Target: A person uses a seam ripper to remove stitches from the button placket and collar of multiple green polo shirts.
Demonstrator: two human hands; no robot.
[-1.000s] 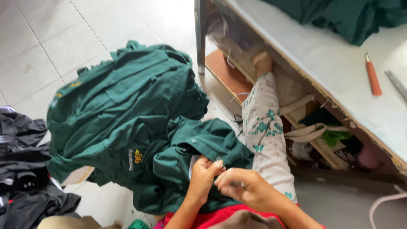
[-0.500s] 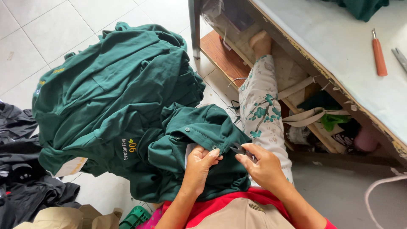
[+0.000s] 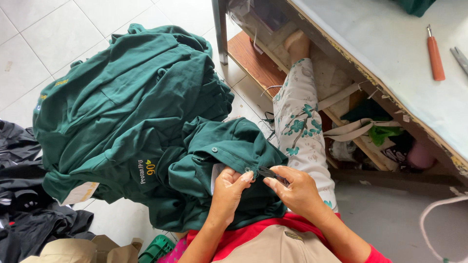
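Head view, the only one I have: my left hand pinches the edge of a dark green shirt lying in my lap, beside a small button. My right hand pinches a small dark tool, likely thread snips, its tip touching that edge. I judge a slip could nick the cloth or my thumb, since both sit close. More green shirts lie heaped on the tiled floor.

White tag: small rectangle inside the open neck of the green shirt, just beside the left hand. Tan card tag: flat rectangle poking from the lower left edge of the shirt pile. Yellow-and-white printed emblem on the pile's front fold.
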